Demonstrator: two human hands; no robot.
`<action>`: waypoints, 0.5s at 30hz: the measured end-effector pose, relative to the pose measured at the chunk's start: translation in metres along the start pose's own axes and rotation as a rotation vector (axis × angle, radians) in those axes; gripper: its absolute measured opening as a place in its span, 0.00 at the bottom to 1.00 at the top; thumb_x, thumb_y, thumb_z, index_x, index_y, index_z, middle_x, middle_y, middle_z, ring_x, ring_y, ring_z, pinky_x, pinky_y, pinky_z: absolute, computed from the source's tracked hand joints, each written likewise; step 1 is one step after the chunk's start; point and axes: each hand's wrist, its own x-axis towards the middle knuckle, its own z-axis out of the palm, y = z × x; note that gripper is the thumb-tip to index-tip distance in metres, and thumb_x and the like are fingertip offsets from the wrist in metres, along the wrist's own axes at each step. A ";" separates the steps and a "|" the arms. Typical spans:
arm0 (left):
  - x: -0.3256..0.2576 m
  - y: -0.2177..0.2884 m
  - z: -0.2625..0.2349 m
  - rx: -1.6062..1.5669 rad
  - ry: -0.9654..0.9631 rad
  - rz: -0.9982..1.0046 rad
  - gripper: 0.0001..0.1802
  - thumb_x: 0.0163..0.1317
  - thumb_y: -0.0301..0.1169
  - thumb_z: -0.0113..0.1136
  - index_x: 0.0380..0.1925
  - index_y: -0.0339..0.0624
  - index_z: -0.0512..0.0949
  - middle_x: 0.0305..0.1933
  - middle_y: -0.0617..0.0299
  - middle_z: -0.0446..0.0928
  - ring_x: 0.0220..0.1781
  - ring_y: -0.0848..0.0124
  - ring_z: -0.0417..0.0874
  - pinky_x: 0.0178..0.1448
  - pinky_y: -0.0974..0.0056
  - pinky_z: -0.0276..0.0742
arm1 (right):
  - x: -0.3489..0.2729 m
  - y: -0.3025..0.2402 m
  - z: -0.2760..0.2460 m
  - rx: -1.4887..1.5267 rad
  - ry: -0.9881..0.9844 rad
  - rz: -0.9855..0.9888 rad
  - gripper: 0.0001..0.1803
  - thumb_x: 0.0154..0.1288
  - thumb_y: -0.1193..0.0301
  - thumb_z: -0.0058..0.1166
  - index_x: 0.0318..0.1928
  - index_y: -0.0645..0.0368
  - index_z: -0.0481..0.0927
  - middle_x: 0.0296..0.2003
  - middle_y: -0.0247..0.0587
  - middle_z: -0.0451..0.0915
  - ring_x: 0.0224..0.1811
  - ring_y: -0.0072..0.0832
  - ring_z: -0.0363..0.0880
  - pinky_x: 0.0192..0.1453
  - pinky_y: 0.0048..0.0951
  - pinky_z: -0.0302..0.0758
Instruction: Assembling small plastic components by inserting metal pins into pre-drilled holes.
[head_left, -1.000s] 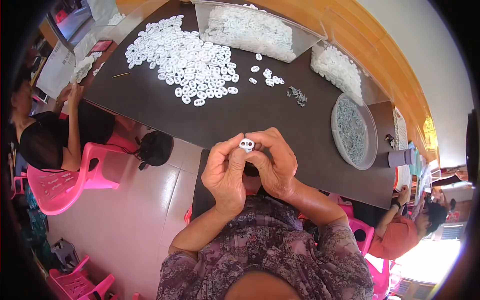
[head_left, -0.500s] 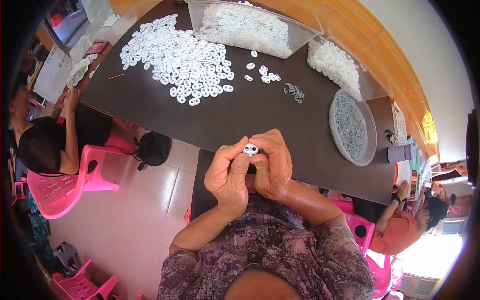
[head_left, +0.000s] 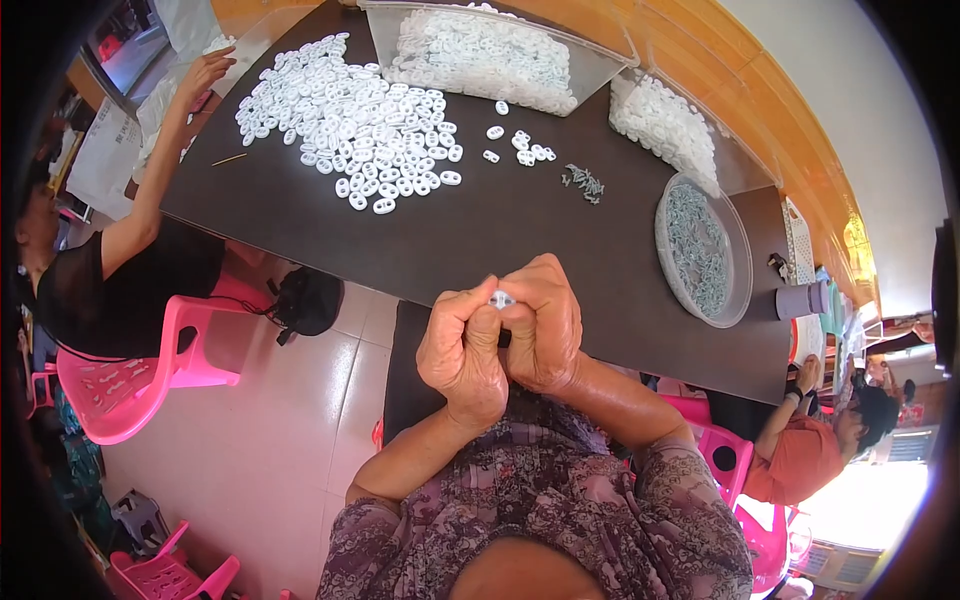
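A small white plastic piece (head_left: 502,299) is pinched between both hands just off the table's near edge. My left hand (head_left: 465,350) grips its left side with thumb and forefinger. My right hand (head_left: 548,330) closes on the right side, fingers curled and thumb beneath. The fingertips cover most of the piece. Beyond the hands lie a few loose white oval pieces (head_left: 525,150) and a small heap of grey screws (head_left: 584,183). A large pile of white two-holed ovals (head_left: 385,130) spreads over the table's far left.
A clear bin (head_left: 590,88) and a second clear bin (head_left: 740,170), both full of white pieces, stand along the back. A round clear tray (head_left: 742,270) of screws sits at right, near a grey-purple cup (head_left: 800,301). Co-workers sit left and right on pink chairs (head_left: 140,390).
The white piece has turned in my fingers, and its two dark holes no longer show plainly. My hands stay nearly in place. The co-worker at left has reached an arm up and forward.
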 end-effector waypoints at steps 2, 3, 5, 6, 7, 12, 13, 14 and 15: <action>-0.001 -0.002 -0.001 -0.066 0.006 -0.050 0.10 0.65 0.25 0.54 0.43 0.30 0.76 0.32 0.64 0.72 0.32 0.79 0.70 0.36 0.75 0.67 | -0.001 0.000 -0.001 -0.022 -0.037 0.012 0.13 0.58 0.77 0.56 0.43 0.65 0.71 0.31 0.45 0.74 0.27 0.35 0.70 0.28 0.32 0.69; 0.000 -0.001 -0.002 -0.065 0.006 -0.050 0.10 0.65 0.25 0.54 0.43 0.30 0.76 0.32 0.64 0.72 0.32 0.79 0.70 0.36 0.75 0.67 | 0.000 0.000 -0.001 -0.021 -0.037 0.012 0.13 0.58 0.77 0.56 0.43 0.65 0.71 0.31 0.45 0.74 0.27 0.35 0.70 0.28 0.32 0.69; 0.002 0.005 -0.003 -0.089 -0.039 -0.039 0.12 0.67 0.29 0.52 0.44 0.30 0.74 0.32 0.68 0.68 0.32 0.82 0.67 0.38 0.76 0.65 | 0.006 -0.005 -0.002 -0.007 -0.037 -0.019 0.14 0.58 0.77 0.56 0.44 0.66 0.71 0.33 0.47 0.74 0.28 0.36 0.70 0.30 0.31 0.70; 0.002 0.008 -0.004 -0.086 -0.038 -0.039 0.12 0.67 0.29 0.52 0.44 0.30 0.74 0.32 0.68 0.68 0.32 0.82 0.67 0.38 0.76 0.65 | 0.008 -0.009 -0.002 -0.005 -0.036 -0.018 0.14 0.58 0.77 0.56 0.44 0.66 0.71 0.33 0.47 0.74 0.28 0.36 0.70 0.30 0.31 0.70; 0.002 0.011 -0.004 -0.109 -0.042 -0.069 0.12 0.67 0.29 0.51 0.45 0.30 0.74 0.32 0.68 0.69 0.34 0.82 0.68 0.40 0.75 0.67 | 0.010 -0.012 -0.003 0.012 -0.039 0.004 0.15 0.57 0.78 0.56 0.45 0.66 0.71 0.35 0.48 0.75 0.29 0.36 0.71 0.31 0.31 0.71; 0.001 0.009 -0.007 -0.147 -0.056 -0.142 0.12 0.67 0.28 0.50 0.46 0.31 0.74 0.35 0.65 0.72 0.37 0.80 0.71 0.44 0.74 0.70 | 0.010 -0.012 -0.003 0.062 -0.036 0.068 0.17 0.55 0.78 0.58 0.46 0.66 0.72 0.36 0.48 0.75 0.30 0.36 0.71 0.32 0.31 0.71; 0.002 0.009 -0.007 -0.127 -0.061 -0.130 0.13 0.67 0.27 0.51 0.47 0.30 0.74 0.37 0.64 0.73 0.38 0.79 0.72 0.45 0.74 0.70 | 0.009 -0.012 -0.004 0.074 -0.028 0.100 0.16 0.54 0.79 0.59 0.44 0.66 0.73 0.35 0.48 0.76 0.29 0.36 0.71 0.32 0.31 0.71; 0.003 0.008 -0.006 -0.109 -0.065 -0.113 0.14 0.67 0.27 0.51 0.49 0.30 0.74 0.39 0.62 0.75 0.39 0.79 0.73 0.45 0.74 0.70 | 0.010 -0.011 -0.006 0.085 -0.019 0.126 0.15 0.53 0.80 0.59 0.43 0.66 0.74 0.34 0.47 0.76 0.29 0.36 0.72 0.32 0.31 0.72; 0.006 0.009 -0.006 -0.115 -0.067 -0.106 0.14 0.67 0.27 0.51 0.49 0.30 0.74 0.39 0.62 0.75 0.39 0.79 0.73 0.45 0.74 0.70 | 0.010 -0.009 -0.009 0.081 -0.017 0.117 0.15 0.53 0.80 0.59 0.43 0.66 0.74 0.34 0.47 0.76 0.29 0.36 0.72 0.32 0.31 0.72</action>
